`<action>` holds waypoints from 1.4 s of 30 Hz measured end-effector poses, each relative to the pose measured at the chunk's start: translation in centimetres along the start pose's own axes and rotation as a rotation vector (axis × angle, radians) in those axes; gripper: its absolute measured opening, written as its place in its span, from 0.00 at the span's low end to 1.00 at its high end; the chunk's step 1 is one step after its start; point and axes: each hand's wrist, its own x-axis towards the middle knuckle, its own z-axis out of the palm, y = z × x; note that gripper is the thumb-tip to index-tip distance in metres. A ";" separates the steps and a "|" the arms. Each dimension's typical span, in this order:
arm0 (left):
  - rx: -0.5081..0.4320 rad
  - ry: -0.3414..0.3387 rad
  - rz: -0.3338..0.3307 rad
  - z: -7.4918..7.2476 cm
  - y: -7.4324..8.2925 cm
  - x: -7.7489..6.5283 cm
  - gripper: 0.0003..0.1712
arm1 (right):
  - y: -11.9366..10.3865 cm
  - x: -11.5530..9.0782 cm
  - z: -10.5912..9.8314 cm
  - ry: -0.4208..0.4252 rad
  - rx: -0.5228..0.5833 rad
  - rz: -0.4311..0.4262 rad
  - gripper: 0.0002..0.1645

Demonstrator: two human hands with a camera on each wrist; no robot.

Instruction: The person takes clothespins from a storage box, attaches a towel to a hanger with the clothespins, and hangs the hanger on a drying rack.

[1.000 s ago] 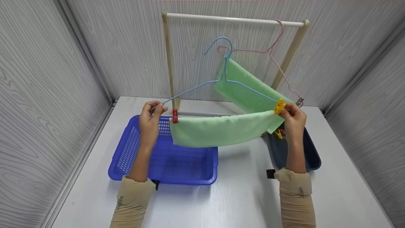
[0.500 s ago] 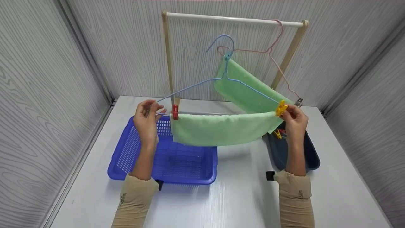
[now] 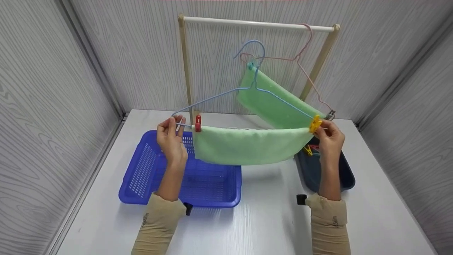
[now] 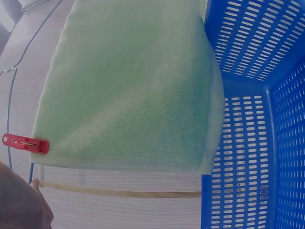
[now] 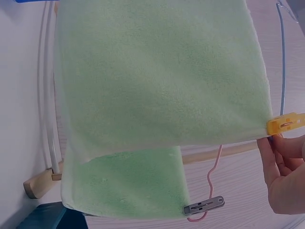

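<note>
A blue wire clothes hanger (image 3: 216, 96) is held up in front of the rack, its hook free in the air. My left hand (image 3: 172, 138) pinches its left corner, some fingers extended. The right hand (image 3: 331, 138) grips the other corner, right beside a yellow clothespin (image 3: 315, 123). Over the hanger's lower bar hangs a light green towel (image 3: 251, 147), clipped at its left end by a red clothespin (image 3: 198, 123). In the left wrist view the same red clothespin (image 4: 26, 143) sits on the towel's edge; the right wrist view shows fingertips (image 5: 276, 143) just below the yellow clothespin (image 5: 285, 124).
Behind, a pink hanger (image 3: 307, 75) hangs from the rack's white rod (image 3: 244, 23), bearing a slanted green towel (image 3: 272, 95) with a metal clothespin (image 3: 330, 115). A blue basket (image 3: 238, 191) stands at left below. A dark tray (image 3: 348, 175) with clothespins is at right.
My left hand has shifted its hold from the hanger's sloping arm to its corner, spreading some fingers. The hanger's hook has drifted slightly right. The right hand keeps its grip.
</note>
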 end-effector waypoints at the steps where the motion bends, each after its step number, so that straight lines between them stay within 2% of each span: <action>1: 0.013 0.014 -0.005 -0.6 -0.5 0.5 0.11 | 0.1 0.0 0.0 0.002 -0.010 0.001 0.06; 4: 0.036 0.030 -0.045 -4.0 -3.6 3.1 0.11 | 0.2 -0.1 -0.3 0.017 -0.015 0.001 0.07; 8: 0.082 -0.018 -0.052 -8.9 -8.4 7.0 0.15 | 0.3 -0.1 -0.5 0.030 0.026 -0.006 0.09; 9: 0.093 -0.046 -0.042 -9.9 -9.3 7.8 0.15 | 0.2 0.0 -0.6 0.030 0.034 -0.011 0.10; 10: 0.106 -0.041 -0.054 -10.0 -9.5 7.9 0.16 | 0.2 0.0 -0.6 0.030 0.044 -0.013 0.11; 12: 0.080 -0.060 -0.068 -9.3 -9.1 7.8 0.18 | 0.0 0.1 -0.5 0.037 0.067 -0.011 0.12; 14: 0.084 -0.036 -0.122 -6.3 -6.5 5.7 0.18 | -0.2 0.3 -0.5 0.047 0.078 -0.007 0.13; 17: 0.073 -0.040 -0.192 -0.9 -2.0 2.1 0.19 | -0.6 0.5 -0.5 0.063 0.104 0.002 0.14; 18: 0.064 -0.074 -0.209 0.0 -1.1 1.5 0.20 | -0.7 0.6 -0.5 0.065 0.101 -0.003 0.14; 19: 0.099 -0.073 -0.231 1.7 0.2 0.4 0.20 | -0.9 0.7 -0.5 0.068 0.110 -0.004 0.14; 20: 0.095 -0.099 -0.248 2.3 0.8 0.1 0.21 | -1.0 0.8 -0.5 0.070 0.118 -0.005 0.14; 22: 0.092 -0.136 -0.278 3.1 1.3 0.0 0.21 | -1.3 0.9 -0.5 0.073 0.131 -0.004 0.14; 25: 0.114 -0.153 -0.308 3.8 1.1 0.3 0.22 | -1.5 1.2 -0.4 0.088 0.168 0.006 0.14; 28: 0.121 -0.136 -0.339 4.2 0.3 0.9 0.22 | -1.7 1.4 -0.4 0.095 0.182 0.010 0.14; 34: 0.128 -0.124 -0.342 5.0 -0.9 1.6 0.23 | -2.3 1.9 -0.3 0.101 0.194 0.048 0.15; 37: 0.154 -0.153 -0.360 5.3 -1.2 2.0 0.23 | -2.7 2.4 -0.4 0.109 0.182 0.071 0.15; 42: 0.204 -0.253 -0.407 5.9 -1.4 2.7 0.25 | -3.0 3.1 -0.5 0.112 0.169 0.099 0.15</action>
